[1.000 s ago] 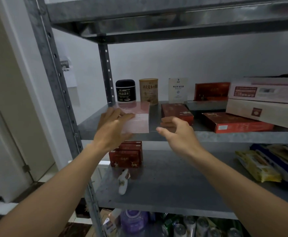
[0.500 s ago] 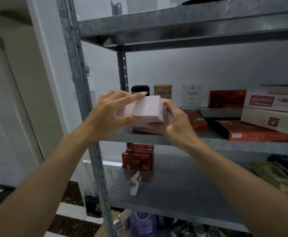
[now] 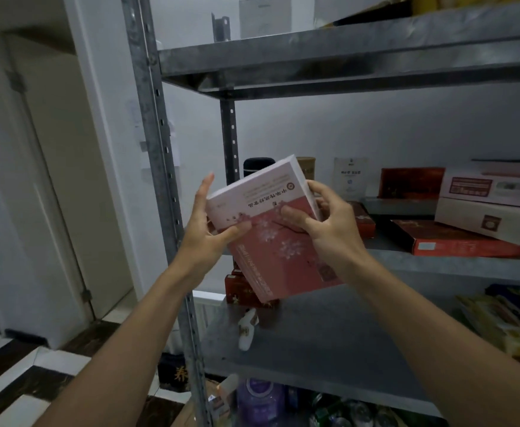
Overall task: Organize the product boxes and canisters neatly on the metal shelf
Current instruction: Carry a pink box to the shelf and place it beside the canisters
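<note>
Forearms bare, rising from the lower corners and meeting at a flat pink-and-red box (image 3: 283, 266) held in the air in front of the metal shelf (image 3: 437, 263), level with its middle tier. Left hand (image 3: 204, 232) at the box's left edge: thumb pressed on the front face, fingers (image 3: 204, 188) straight and pointing up behind the edge, the box pinched between them. Right hand (image 3: 332, 235) at the right edge: thumb laid across the face, fingers curled round the side in a firm hold.

Box tilted, top leaning to the right, front face toward the camera. Pale pink upper band, deep red lower field strewn with white blossoms on a branch, small round emblem near the upper right corner. Rows of Chinese print standing upside down, too soft to read; pale lettering along the lower left side, also illegible.

Just behind and below, a stack of small red boxes (image 3: 237, 288) and a white bottle (image 3: 246, 332) lying on its side on the lower tier, yellow packets (image 3: 499, 322) at that tier's right end.

Farther back on the middle tier, a black canister (image 3: 257, 166) and a tan canister (image 3: 307, 166), both partly hidden by the held box, then a white card (image 3: 349, 177), a flat red box (image 3: 456, 241) and two pale cartons (image 3: 493, 221) stacked at the right, the upper one's red-framed label too blurred to read.
</note>
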The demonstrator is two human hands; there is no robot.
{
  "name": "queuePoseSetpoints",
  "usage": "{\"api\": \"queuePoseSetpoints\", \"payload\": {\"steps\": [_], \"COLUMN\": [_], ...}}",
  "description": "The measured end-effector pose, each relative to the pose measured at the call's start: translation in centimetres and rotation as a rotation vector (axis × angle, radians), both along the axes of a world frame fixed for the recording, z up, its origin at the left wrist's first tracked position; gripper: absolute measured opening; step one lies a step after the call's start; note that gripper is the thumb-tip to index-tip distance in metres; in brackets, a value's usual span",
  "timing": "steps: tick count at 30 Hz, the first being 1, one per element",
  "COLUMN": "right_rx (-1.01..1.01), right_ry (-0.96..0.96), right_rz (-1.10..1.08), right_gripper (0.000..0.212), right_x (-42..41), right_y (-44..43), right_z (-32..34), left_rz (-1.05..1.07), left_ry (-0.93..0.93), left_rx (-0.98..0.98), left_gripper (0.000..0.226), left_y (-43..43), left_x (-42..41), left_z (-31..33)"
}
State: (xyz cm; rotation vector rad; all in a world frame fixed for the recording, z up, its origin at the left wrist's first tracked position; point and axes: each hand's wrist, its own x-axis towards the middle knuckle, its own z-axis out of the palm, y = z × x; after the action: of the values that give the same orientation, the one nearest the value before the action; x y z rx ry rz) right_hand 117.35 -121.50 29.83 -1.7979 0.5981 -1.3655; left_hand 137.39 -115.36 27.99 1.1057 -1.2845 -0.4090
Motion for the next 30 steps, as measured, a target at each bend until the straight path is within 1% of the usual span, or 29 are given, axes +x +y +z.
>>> {"api": "queuePoseSetpoints", "payload": {"steps": [2,5,8,10,12,14,16,18,20,22,24,26,28,30], "right_rx": [0.021,0.022,-0.009,-0.026,-0.038,-0.014,-0.015,-0.081,-0.076,0.057,0.182,0.252,0.263,0.224], "right_ry": [0.057,0.175,0.320,0.418,0.463,0.457,0.478,0.526,0.481,0.331,0.178,0.069,0.019,0.034], "right_rz": [-0.006,0.019,0.035,0.055,0.049,-0.010,-0.125,-0.274,-0.356,-0.328,-0.249,-0.195,-0.160,-0.126], "right_gripper": [0.056,0.049,0.046,0.045,0.045,0.053,0.074,0.098,0.108,0.107,0.094,0.079,0.070,0.069], "right_x": [-0.7,-2.0,-3.3,-3.8,-4.4,-5.2,-6.4,-7.9,-9.2,-10.0,-10.2,-10.0,-10.0,-10.2], "right_y": [-0.2,-0.5,-0.5,-0.2,0.0,0.0,-0.2,-0.3,-0.4,-0.1,0.2,0.5,0.6,0.4], "right_z": [-0.6,-1.3,-2.0,-2.4,-3.0,-3.9,-5.1,-6.5,-7.8,-8.7,-9.4,-9.8,-9.6,-9.3], "left_rz": [0.004,-0.032,-0.084,-0.155,-0.205,-0.210,-0.188,-0.176,-0.190,-0.202,-0.199,-0.206,-0.205,-0.169], "left_ry": [-0.020,-0.149,-0.372,-0.427,-0.377,-0.306,-0.216,-0.106,-0.002,0.084,0.156,0.211,0.215,0.173], "left_rx": [0.014,0.055,0.168,0.219,0.218,0.175,0.129,0.103,0.103,0.108,0.115,0.128,0.159,0.176], "left_gripper": [0.093,0.083,0.088,0.088,0.085,0.079,0.077,0.077,0.079,0.079,0.073,0.069,0.076,0.089], "left_y": [-0.2,-0.2,-0.3,-0.7,-0.9,-0.8,-0.6,-0.4,-0.1,0.1,0.2,0.2,0.2,0.2], "left_x": [-0.4,-0.6,-0.6,-1.2,-2.1,-2.8,-2.9,-2.7,-2.7,-3.1,-3.8,-4.3,-4.5,-4.5], "left_z": [-0.8,-1.3,-1.5,-2.0,-2.8,-3.9,-5.0,-5.9,-6.8,-7.6,-8.8,-10.0,-10.9,-11.4]}}
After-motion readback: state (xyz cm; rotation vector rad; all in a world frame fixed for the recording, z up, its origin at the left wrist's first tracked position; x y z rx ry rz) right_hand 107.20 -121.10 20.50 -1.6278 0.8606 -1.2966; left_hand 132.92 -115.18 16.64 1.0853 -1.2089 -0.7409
